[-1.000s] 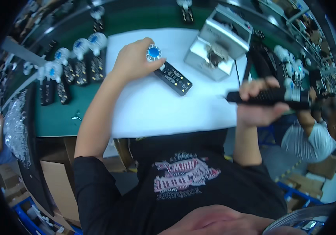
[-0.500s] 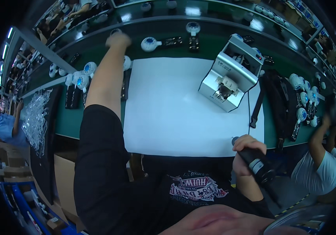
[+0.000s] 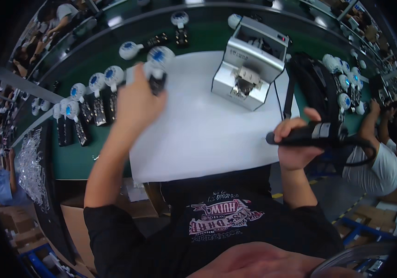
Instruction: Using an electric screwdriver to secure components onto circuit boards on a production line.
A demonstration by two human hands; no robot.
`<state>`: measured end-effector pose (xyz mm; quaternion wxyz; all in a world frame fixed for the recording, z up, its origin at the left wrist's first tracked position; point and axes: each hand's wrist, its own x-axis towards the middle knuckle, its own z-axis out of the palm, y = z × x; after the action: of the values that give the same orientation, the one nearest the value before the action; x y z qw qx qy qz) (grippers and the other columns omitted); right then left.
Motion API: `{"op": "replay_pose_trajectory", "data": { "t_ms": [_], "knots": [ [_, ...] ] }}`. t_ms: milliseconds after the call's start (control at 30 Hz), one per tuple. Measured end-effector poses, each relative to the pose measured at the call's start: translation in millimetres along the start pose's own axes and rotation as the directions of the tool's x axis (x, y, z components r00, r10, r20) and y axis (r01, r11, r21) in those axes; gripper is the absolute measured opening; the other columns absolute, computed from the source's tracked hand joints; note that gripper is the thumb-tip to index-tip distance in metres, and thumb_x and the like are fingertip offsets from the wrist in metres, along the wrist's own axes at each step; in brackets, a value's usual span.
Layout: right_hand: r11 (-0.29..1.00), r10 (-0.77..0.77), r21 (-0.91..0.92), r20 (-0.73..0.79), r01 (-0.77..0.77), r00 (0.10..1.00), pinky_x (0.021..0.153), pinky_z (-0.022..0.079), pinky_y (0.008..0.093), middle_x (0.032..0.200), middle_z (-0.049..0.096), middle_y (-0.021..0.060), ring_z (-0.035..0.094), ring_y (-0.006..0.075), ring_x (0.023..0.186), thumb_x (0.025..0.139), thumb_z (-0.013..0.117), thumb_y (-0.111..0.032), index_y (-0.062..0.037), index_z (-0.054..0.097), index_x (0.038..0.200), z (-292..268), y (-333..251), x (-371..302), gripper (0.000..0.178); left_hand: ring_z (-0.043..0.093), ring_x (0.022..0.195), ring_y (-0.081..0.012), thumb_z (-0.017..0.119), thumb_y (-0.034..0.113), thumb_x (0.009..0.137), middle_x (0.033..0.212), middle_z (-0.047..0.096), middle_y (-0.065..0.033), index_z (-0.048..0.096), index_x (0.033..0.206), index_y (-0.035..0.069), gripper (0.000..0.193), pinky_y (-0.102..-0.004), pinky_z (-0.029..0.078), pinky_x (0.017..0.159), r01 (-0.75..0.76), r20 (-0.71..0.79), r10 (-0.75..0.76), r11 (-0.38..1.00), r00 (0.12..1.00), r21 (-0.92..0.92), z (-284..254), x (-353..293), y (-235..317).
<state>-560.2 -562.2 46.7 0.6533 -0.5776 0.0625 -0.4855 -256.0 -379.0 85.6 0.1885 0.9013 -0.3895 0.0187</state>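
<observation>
At ten o'clock your left hand point(image 3: 138, 103) gripped a disc-headed device point(image 3: 160, 57), at three your right hand point(image 3: 296, 155) a black tool point(image 3: 305, 135): a handling step, seemingly wanting steadiness next.

The broad white sheet point(image 3: 203, 143) is lying open across the middle of the green bench point(image 3: 78, 162), leaving a low passage between the left grip point(image 3: 138, 104) and right grip point(image 3: 298, 143). The boxy silver metal machine point(image 3: 254, 62) is blocking the far right, the black fabric bundle point(image 3: 313, 83) crowding beyond it. White round-headed, black-bodied devices point(image 3: 97, 82) are hemming in the left side. The cylindrical black tool point(image 3: 321, 130) is obstructing the near right.
</observation>
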Motion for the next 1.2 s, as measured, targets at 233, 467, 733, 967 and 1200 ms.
{"op": "replay_pose_trajectory", "data": {
  "t_ms": [233,467,733,967,1200],
  "knots": [
    [0.971,-0.228,0.107,0.161,0.213,0.960,0.058,0.052,0.0314,0.077,0.064,0.0086,0.063,0.0191,0.062,0.084,0.049,-0.088,-0.0045,0.046,0.134,46,4,90,0.098,0.072,0.080,-0.0416,0.073,0.047,0.085,0.088,0.072,-0.0218,0.033,0.150,-0.006,0.092,-0.0488,0.058,0.071,-0.087,0.055,0.085,0.996,0.995,0.023,51,4,30],
    [0.875,-0.456,-0.247,-0.128,0.416,0.881,0.055,0.050,0.0327,0.075,0.060,0.0108,0.058,0.0190,0.057,0.097,0.060,-0.062,0.0000,0.053,0.115,113,30,108,0.065,0.069,0.106,-0.0362,0.077,0.059,0.079,0.116,0.070,-0.0169,0.059,0.135,0.008,0.078,-0.0451,0.054,0.090,-0.334,0.005,0.360,0.871,0.933,-0.361,83,38,6],
    [0.986,0.054,0.157,0.010,-0.055,0.998,0.057,0.050,0.0354,0.072,0.062,0.0121,0.057,0.0232,0.055,0.100,0.043,-0.071,-0.0031,0.053,0.124,122,7,69,0.073,0.070,0.099,-0.0358,0.079,0.057,0.079,0.109,0.071,-0.0172,0.067,0.114,0.003,0.065,-0.0442,0.055,0.086,-0.437,-0.114,0.431,0.801,0.895,-0.409,81,18,16],
    [0.309,-0.296,0.927,0.306,-0.212,0.905,0.058,0.050,0.0358,0.072,0.063,0.0129,0.057,0.0239,0.056,0.096,0.041,-0.078,-0.0052,0.052,0.125,130,78,84,0.079,0.071,0.088,-0.0346,0.082,0.045,0.080,0.096,0.072,-0.0184,0.065,0.117,0.003,0.059,-0.0411,0.055,0.078,-0.390,-0.022,0.438,0.775,0.899,-0.496,79,23,19],
    [0.673,-0.228,0.733,0.326,-0.094,0.918,0.057,0.050,0.0355,0.073,0.062,0.0121,0.057,0.0238,0.056,0.090,0.047,-0.082,-0.0076,0.052,0.123,125,89,79,0.082,0.070,0.089,-0.0400,0.083,0.042,0.077,0.094,0.071,-0.0228,0.066,0.105,0.001,0.052,-0.0444,0.055,0.078,-0.405,-0.029,0.455,0.759,0.890,-0.510,64,26,24]
  ]
}}
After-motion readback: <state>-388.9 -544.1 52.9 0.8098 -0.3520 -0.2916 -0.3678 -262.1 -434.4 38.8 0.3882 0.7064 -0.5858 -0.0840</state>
